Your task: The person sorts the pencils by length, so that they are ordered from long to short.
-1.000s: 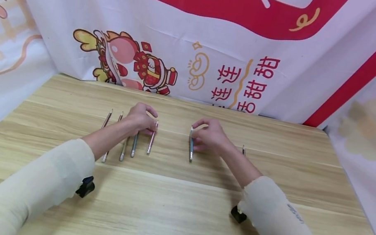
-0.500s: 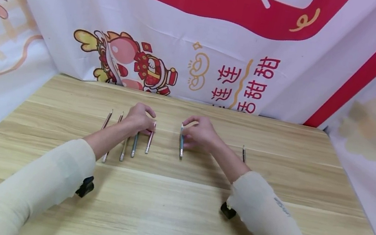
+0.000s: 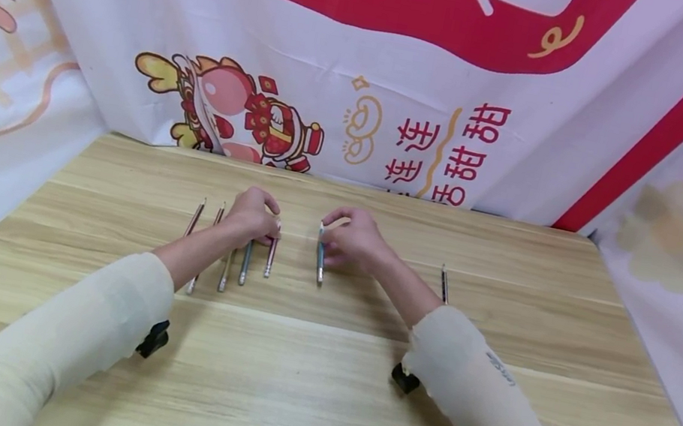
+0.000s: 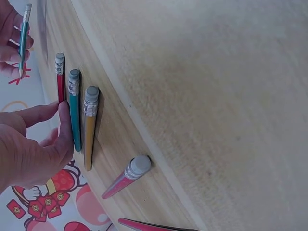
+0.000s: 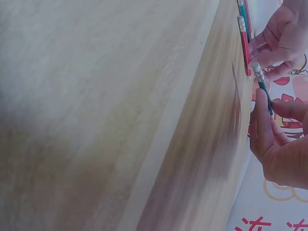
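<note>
My left hand [image 3: 253, 216] pinches a red pencil [image 4: 60, 84] between thumb and forefinger, its eraser end pointing toward me on the table. Right of it, my right hand [image 3: 354, 236] holds a teal pencil [image 3: 320, 263] by its pointed half, a small gap from the red one in the head view. Close left of the red pencil lie a second teal pencil [image 4: 74, 115] and a yellow pencil [image 4: 89, 137], roughly parallel. Further left are a pink-red pencil [image 4: 120, 182] and another red pencil [image 3: 194, 217], both partly behind my left forearm in the head view.
A dark pencil [image 3: 444, 284] lies on the right, its lower end hidden by my right forearm. The wooden table [image 3: 298, 380] ends at a printed white and red cloth [image 3: 355, 55] behind, with cloth on both sides. A black wrist camera [image 3: 154, 339] hangs under the left sleeve.
My right hand has moved left with the teal pencil, bringing it closer to the red one. My left hand has shifted slightly left with the red pencil.
</note>
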### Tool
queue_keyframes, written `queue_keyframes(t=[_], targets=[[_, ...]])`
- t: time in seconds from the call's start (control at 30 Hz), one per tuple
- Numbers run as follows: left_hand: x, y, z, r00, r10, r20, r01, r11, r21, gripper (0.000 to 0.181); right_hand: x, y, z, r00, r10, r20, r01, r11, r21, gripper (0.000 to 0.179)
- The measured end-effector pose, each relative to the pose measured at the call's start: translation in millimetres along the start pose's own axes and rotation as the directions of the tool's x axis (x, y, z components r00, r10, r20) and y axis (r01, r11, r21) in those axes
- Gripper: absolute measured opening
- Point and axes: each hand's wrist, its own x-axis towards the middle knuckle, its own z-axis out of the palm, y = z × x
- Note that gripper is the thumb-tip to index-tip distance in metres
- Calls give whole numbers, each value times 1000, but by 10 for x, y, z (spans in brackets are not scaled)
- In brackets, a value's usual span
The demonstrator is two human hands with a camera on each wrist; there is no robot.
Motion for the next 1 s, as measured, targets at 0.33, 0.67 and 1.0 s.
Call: queue_keyframes(t=[0.33,0.67,1.0], targets=[[11,20,19,1000,6,-10,-5,997,77,39,39,0,56,1000,3,-1,-3,1000,-13,32],[38,-5,21,1000,14,-24,-12,995,96,38,114,21,170,1000,11,17,-11,1000,-13,32],[23,53,-16,1000,1,-10,0,996,89,40,176,-5,312,999,-22,-42,19,997,-71,27]])
